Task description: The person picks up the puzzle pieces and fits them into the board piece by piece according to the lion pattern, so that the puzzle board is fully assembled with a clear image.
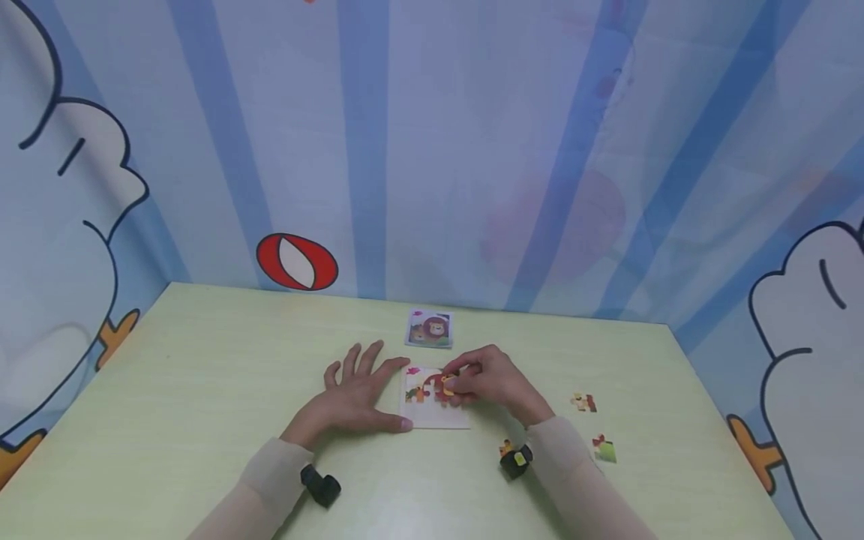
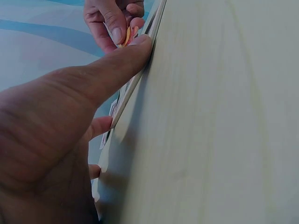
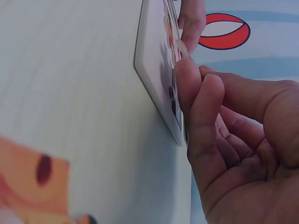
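Note:
A small white puzzle board [image 1: 439,418] lies on the table with several pieces set in its upper part, showing red and orange. My left hand [image 1: 352,401] rests at the board's left side with fingers spread, the thumb at the near corner and the index finger at the far corner. Over the board's right part, my right hand [image 1: 494,381] pinches a red and orange puzzle piece [image 2: 129,36] between thumb and fingers. From the right wrist, the board's pale edge [image 3: 154,91] shows close beside those fingertips, which hide most of the piece.
Beyond the board lies a lion picture card [image 1: 429,330]. To the right are two loose puzzle pieces, one beige and brown [image 1: 583,403], one green and red [image 1: 604,448]. Another orange piece [image 1: 505,447] lies partly behind the right wrist camera [image 1: 516,463]. A printed curtain [image 1: 432,150] backs the table.

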Available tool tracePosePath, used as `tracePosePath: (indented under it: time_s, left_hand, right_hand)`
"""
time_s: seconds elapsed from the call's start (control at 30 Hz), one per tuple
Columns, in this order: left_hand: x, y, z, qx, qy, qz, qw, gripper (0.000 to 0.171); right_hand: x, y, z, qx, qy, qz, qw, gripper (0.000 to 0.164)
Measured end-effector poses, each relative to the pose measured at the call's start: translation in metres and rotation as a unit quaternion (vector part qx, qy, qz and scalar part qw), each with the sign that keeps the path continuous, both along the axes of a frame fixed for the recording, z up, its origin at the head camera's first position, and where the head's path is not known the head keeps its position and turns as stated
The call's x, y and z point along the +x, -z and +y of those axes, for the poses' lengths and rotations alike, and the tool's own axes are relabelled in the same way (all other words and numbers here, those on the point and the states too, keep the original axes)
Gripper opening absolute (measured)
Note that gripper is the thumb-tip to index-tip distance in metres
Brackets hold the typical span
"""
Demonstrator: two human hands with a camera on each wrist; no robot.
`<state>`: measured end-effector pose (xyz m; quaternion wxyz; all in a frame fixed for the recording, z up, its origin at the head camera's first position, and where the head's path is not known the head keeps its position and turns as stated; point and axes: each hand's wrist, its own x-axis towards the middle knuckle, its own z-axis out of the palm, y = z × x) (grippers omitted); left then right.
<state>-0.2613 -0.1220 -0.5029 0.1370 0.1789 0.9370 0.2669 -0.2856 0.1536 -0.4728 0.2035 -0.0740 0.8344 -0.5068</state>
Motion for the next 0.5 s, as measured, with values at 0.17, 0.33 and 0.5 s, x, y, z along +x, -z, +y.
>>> tracePosePath:
  time_s: [0.17, 0.33, 0.5]
  left_hand:
    - [0.001, -0.005, 0.000, -0.007, -0.002, 0.000, 1.0000, 0.102]
    - [0.003, -0.007, 0.000, 0.002, 0.002, 0.001, 1.0000, 0.103]
    - [0.002, -0.006, 0.000, 0.005, 0.004, 0.003, 1.0000, 0.103]
  right_hand:
    - [0.000, 0.004, -0.007, -0.008, -0.004, -0.007, 1.000, 0.020]
    - [0.001, 0.005, -0.013, -0.005, -0.002, -0.012, 1.000, 0.016]
    - [0.001, 0.007, -0.018, 0.006, 0.008, -0.015, 1.000, 0.014]
